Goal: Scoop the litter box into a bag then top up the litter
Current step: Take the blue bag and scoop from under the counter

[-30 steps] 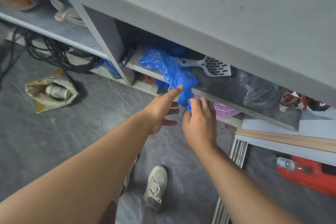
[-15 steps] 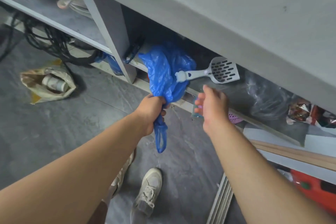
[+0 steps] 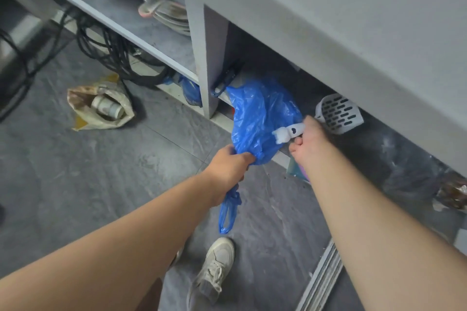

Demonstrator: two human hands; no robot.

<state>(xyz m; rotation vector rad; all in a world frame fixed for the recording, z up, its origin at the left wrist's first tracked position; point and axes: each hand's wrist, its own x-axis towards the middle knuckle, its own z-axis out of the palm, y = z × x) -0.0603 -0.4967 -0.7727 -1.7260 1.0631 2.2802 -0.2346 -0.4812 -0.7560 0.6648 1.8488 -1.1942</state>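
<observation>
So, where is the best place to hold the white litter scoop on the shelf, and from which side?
Grip the flat handle of the litter scoop, coming from the open front of the shelf. The handle points outward past the blue bag; the slotted head lies back under the top board. The right hand is already closing there.

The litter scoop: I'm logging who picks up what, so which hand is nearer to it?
Right. The right hand grips the litter scoop by its handle, on the shelf. The left hand is down to the left, holding the blue bag.
</observation>
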